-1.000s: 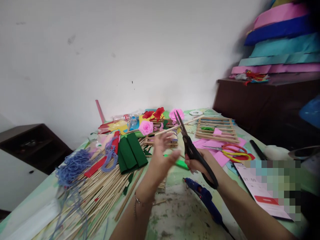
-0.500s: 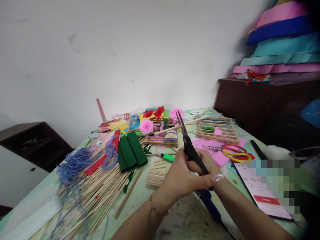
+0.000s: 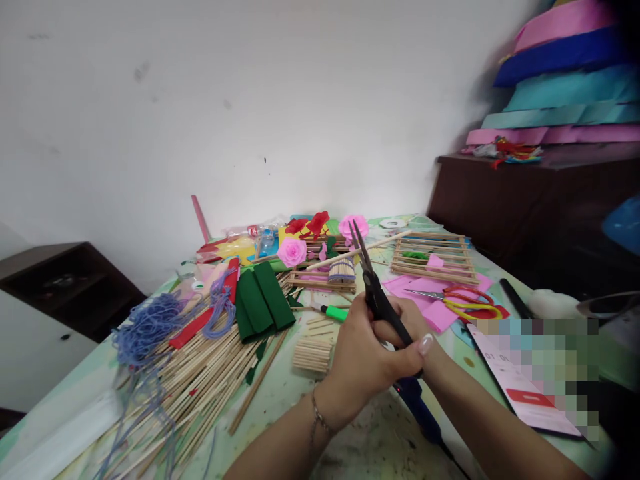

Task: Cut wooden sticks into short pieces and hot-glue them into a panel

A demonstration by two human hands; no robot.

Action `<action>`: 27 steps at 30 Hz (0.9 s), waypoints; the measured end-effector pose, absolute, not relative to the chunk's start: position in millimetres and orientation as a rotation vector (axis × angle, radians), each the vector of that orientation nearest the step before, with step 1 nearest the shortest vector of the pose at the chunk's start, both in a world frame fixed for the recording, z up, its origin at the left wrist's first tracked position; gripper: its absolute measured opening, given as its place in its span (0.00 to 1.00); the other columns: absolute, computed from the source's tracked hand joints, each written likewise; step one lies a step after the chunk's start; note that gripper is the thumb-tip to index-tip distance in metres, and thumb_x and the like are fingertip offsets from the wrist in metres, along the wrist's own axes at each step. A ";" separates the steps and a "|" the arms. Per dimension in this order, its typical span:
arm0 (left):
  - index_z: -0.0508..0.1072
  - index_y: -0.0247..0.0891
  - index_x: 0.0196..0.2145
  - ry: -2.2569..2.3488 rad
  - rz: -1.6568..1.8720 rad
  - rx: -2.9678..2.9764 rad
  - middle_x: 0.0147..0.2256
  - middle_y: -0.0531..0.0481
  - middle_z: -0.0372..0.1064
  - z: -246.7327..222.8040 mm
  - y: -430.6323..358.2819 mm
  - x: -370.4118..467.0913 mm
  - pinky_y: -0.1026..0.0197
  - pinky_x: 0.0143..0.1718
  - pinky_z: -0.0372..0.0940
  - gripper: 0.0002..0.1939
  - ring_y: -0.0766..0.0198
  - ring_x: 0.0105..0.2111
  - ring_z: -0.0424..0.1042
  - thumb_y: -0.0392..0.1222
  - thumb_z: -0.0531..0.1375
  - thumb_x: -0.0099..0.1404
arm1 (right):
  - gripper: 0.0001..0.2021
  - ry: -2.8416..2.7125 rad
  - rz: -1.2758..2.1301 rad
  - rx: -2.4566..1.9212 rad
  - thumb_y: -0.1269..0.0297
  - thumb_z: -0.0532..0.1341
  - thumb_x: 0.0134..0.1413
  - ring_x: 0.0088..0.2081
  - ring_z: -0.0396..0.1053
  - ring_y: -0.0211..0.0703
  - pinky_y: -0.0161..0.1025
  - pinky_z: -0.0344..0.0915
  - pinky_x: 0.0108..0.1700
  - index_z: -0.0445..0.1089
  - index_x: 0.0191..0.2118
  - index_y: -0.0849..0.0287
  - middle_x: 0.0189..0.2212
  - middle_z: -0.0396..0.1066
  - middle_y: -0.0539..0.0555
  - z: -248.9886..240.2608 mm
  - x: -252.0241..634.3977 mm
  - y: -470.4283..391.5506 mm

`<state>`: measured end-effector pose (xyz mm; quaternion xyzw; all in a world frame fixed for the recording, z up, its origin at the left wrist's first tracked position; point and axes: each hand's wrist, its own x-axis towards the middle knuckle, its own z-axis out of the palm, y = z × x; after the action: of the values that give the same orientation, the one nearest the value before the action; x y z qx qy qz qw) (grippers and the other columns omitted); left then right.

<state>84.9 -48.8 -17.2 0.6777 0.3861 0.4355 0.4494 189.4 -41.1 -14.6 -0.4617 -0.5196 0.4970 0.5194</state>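
My left hand wraps round the handles of black scissors, its thumb lying along them. My right hand is closed on the same handles from behind, partly hidden by the left. The blades point up and away, slightly parted. A pale wooden stick runs across them at a slant; I cannot tell exactly how it sits between them. Below the hands lies a dark blue tool with a cord, probably a glue gun. A bundle of short cut sticks stands left of my left hand.
Long thin sticks, blue-purple yarn and folded green paper cover the left. Stick frames, red-and-yellow-handled scissors and a phone lie right. Paper flowers stand at the back, before the wall.
Both hands and the scissors have shifted very slightly, with my left wrist turning a little to the right. The grip on the handles stays the same, and the stick still crosses the blades.
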 end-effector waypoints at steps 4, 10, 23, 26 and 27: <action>0.66 0.40 0.41 0.965 1.083 1.684 0.37 0.51 0.70 -16.3 -49.9 84.5 0.59 0.40 0.66 0.24 0.61 0.36 0.71 0.46 0.69 0.47 | 0.05 -1.216 1.206 -1.120 0.68 0.57 0.25 0.22 0.53 0.34 0.33 0.48 0.23 0.62 0.19 0.61 0.16 0.56 0.46 -13.9 188.7 -42.3; 0.65 0.39 0.41 0.971 1.070 1.664 0.37 0.49 0.71 -16.7 -49.7 84.6 0.58 0.40 0.67 0.25 0.59 0.36 0.71 0.48 0.68 0.47 | 0.05 -1.179 1.230 -1.120 0.67 0.57 0.27 0.20 0.52 0.33 0.32 0.47 0.20 0.62 0.19 0.61 0.15 0.54 0.45 -12.9 187.2 -44.0; 0.67 0.38 0.43 0.917 1.098 1.657 0.39 0.48 0.71 -14.6 -48.3 86.0 0.58 0.43 0.67 0.26 0.59 0.40 0.71 0.48 0.68 0.49 | 0.04 -1.249 1.124 -1.206 0.67 0.55 0.27 0.20 0.51 0.32 0.32 0.48 0.21 0.60 0.18 0.60 0.15 0.54 0.44 -13.5 191.8 -39.4; 0.66 0.38 0.48 0.796 0.999 1.659 0.45 0.44 0.71 -13.4 -40.0 79.4 0.55 0.49 0.65 0.30 0.55 0.45 0.71 0.51 0.68 0.50 | 0.03 -1.298 1.046 -1.269 0.67 0.57 0.27 0.20 0.54 0.33 0.32 0.50 0.23 0.62 0.17 0.60 0.15 0.56 0.45 -14.1 199.4 -34.0; 0.65 0.38 0.51 0.792 0.961 1.661 0.48 0.42 0.70 -12.4 -36.3 74.6 0.53 0.50 0.64 0.33 0.53 0.48 0.70 0.53 0.68 0.50 | 0.04 -1.303 1.024 -1.289 0.67 0.58 0.28 0.21 0.55 0.34 0.33 0.51 0.23 0.63 0.17 0.60 0.15 0.58 0.45 -14.6 202.9 -32.1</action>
<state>74.6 -36.3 -12.4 0.6893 0.3285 0.3988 0.5079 202.9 -32.1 -14.6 -0.5325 -0.5384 0.4230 0.4977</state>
